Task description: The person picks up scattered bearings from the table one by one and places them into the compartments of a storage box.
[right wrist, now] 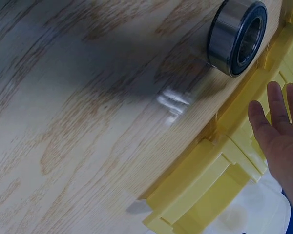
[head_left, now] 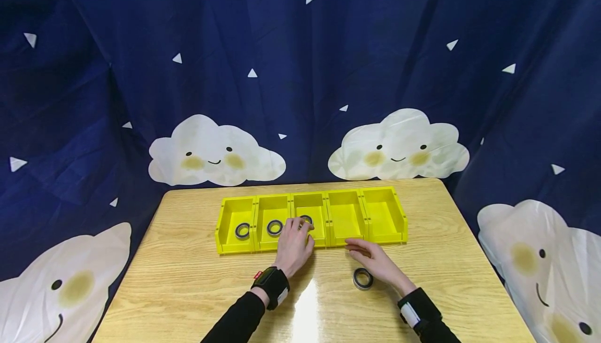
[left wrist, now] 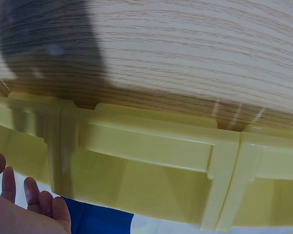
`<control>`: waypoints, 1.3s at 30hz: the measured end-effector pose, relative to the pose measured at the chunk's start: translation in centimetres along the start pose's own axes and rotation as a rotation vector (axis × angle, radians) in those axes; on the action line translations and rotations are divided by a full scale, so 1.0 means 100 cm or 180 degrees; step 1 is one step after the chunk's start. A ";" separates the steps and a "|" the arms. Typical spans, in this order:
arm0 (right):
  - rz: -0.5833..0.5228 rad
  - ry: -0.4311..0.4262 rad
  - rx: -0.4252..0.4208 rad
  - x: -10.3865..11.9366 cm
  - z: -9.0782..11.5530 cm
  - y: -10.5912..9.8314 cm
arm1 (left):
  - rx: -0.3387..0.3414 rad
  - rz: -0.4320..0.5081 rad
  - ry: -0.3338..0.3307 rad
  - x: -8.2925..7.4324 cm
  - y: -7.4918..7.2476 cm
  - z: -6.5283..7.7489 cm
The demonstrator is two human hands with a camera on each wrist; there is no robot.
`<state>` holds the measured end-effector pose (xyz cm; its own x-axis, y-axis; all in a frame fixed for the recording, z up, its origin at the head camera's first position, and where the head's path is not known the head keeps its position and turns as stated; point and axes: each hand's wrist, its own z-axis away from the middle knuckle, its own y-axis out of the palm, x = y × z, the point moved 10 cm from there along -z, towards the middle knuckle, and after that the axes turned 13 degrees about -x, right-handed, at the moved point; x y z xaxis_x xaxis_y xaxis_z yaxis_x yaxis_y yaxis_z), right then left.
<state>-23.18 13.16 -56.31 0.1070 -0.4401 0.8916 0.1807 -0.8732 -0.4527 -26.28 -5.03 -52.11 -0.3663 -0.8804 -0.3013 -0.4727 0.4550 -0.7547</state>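
My left hand reaches over the front wall of the middle yellow bin, fingers spread loosely. Beside its fingertips lies a ball bearing in that bin, partly covered by the hand. In the left wrist view the thumb stands apart from the fingers, with no object between them. My right hand has its fingers extended near the front edge of the fourth bin. A larger ball bearing rests on the table just in front of the bins, beside the right hand and apart from its fingers.
Two more bearings lie singly in the leftmost bin and the second bin. The rightmost bin ends the joined row on the wooden table. Behind the table hangs a dark blue curtain printed with clouds.
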 end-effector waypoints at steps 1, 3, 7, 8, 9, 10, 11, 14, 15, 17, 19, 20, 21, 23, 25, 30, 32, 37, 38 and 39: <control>-0.0006 0.0009 0.0001 0.000 0.000 0.000 | -0.0005 -0.0004 0.0003 0.000 0.000 0.000; -0.0023 0.0031 0.0008 -0.001 0.000 0.001 | -0.0008 -0.0008 0.0002 0.000 0.001 0.000; -0.0115 0.0056 0.0031 -0.001 0.002 0.001 | -0.0009 0.0006 -0.0013 0.001 0.002 0.000; -0.0124 0.0036 0.0045 0.000 0.002 0.002 | -0.0012 0.0010 -0.0015 0.001 0.003 0.000; -0.0134 0.0015 0.0056 0.001 0.002 0.002 | -0.0020 0.0016 -0.0015 0.001 0.002 0.000; -0.0155 0.0009 0.0062 0.001 0.003 0.002 | -0.0026 0.0016 -0.0015 0.001 0.002 0.000; -0.0160 -0.0010 0.0069 0.001 0.003 0.002 | -0.0034 0.0020 -0.0010 0.001 0.002 0.000; -0.0162 -0.0063 0.0093 0.002 0.004 0.003 | -0.0050 0.0010 0.0006 0.001 0.002 -0.001; -0.0179 -0.0042 0.0080 0.002 0.004 0.002 | -0.0053 0.0011 0.0010 0.000 0.001 -0.001; -0.0184 -0.0018 0.0067 0.000 0.003 0.003 | -0.0060 0.0020 0.0019 0.000 0.000 -0.001; -0.0188 0.0013 0.0057 -0.002 0.003 0.004 | -0.0074 0.0030 0.0026 0.000 0.000 -0.001; -0.0187 0.0028 0.0050 -0.003 0.003 0.004 | -0.0080 0.0031 0.0028 -0.001 -0.001 -0.001; -0.0196 0.0046 0.0040 -0.004 0.003 0.004 | -0.0072 0.0045 0.0017 0.000 -0.001 -0.001; -0.0209 0.0045 0.0050 -0.005 0.002 0.005 | -0.0050 0.0045 0.0000 0.000 0.000 -0.001; -0.0246 0.0042 0.0062 -0.005 0.002 0.006 | -0.0002 0.0042 -0.0032 0.001 0.001 -0.001; -0.0289 0.0048 0.0068 -0.007 0.002 0.006 | 0.0026 0.0016 -0.0048 0.002 0.001 -0.002; -0.0272 0.0046 0.0063 -0.008 0.002 0.006 | -0.0001 0.0008 -0.0035 0.002 0.001 -0.003; -0.0259 0.0071 0.0074 -0.010 0.001 0.007 | -0.0019 0.0043 -0.0046 0.003 0.001 -0.003; -0.0259 0.0080 0.0072 -0.010 0.001 0.007 | -0.0018 0.0052 -0.0050 0.004 0.002 -0.003; -0.0255 0.0091 0.0065 -0.011 0.001 0.006 | -0.0014 0.0063 -0.0056 0.005 0.002 -0.003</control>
<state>-23.10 13.09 -57.54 0.0636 -0.3751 0.9248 0.2074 -0.9015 -0.3799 -26.74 -5.32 -52.23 -0.3616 -0.8733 -0.3264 -0.4692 0.4730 -0.7458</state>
